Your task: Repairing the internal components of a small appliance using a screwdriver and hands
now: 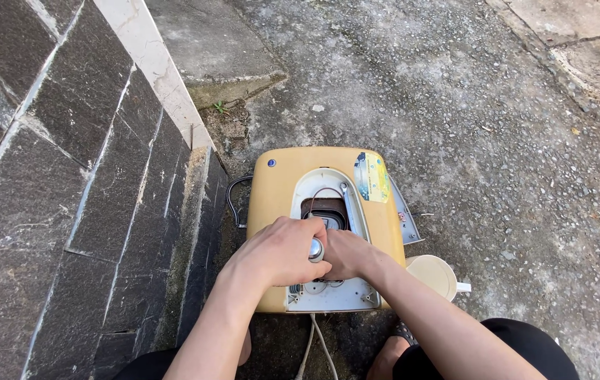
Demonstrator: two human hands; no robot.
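Hands meeting over a yellow appliance housing (279, 204), seen from above, resting on rough concrete ground (497, 127) just beside a dark stone-tiled wall (67, 176). Left hand (275, 252) curled into a loose fist over the middle of the housing, fingers (298, 246) wrapped around a small rounded metal part (316, 249) that pokes out at the thumb side. Right hand (345, 255) pressed up against the left, its fingers closed too and touching the same metal part; how firmly it grips cannot be told, since the left hand hides most of it. Metal part sitting at the centre of a white inner panel (328, 299), just below a dark brown rectangular opening (326, 209). Yellow and blue sticker (372, 177) on the upper right of the housing. Grey metal plate (404, 214) sticking out along the right edge. Black cable loop (232, 200) on the left side, between housing and wall. Cream round cap (432, 274) lying on the ground just right of the housing, near the right forearm. White cord (314, 345) trailing from the bottom edge toward the camera. Sandalled foot (391, 352) and black shorts at the bottom edge.
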